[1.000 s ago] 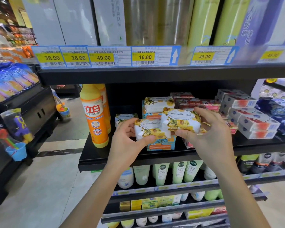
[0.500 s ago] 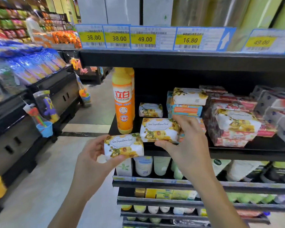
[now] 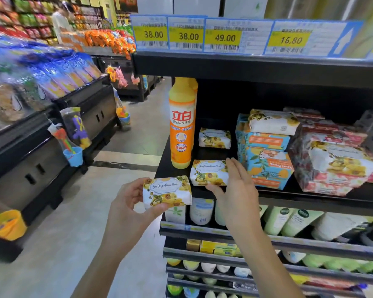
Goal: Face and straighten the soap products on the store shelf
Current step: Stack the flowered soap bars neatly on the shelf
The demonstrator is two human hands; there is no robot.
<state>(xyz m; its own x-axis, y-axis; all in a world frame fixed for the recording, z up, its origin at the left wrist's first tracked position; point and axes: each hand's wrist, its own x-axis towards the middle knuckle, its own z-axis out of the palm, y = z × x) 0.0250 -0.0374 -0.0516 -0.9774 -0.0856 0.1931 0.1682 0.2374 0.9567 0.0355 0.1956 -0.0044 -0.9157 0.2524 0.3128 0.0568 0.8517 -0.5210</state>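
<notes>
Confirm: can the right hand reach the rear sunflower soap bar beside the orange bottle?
Probably yes. The right hand lies open at the front bar; the back bar sits just behind, nothing on it, bare shelf between. Left hand holds a third bar.

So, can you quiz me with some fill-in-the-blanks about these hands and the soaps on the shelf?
1. The right hand, fingers straight, touches a sunflower soap bar lying beside the tall ____ bottle.
2. The left hand grips exactly ____ sunflower bar.
3. The leftmost price tag reads ____.
Missing words: orange; one; 38.00.
</notes>
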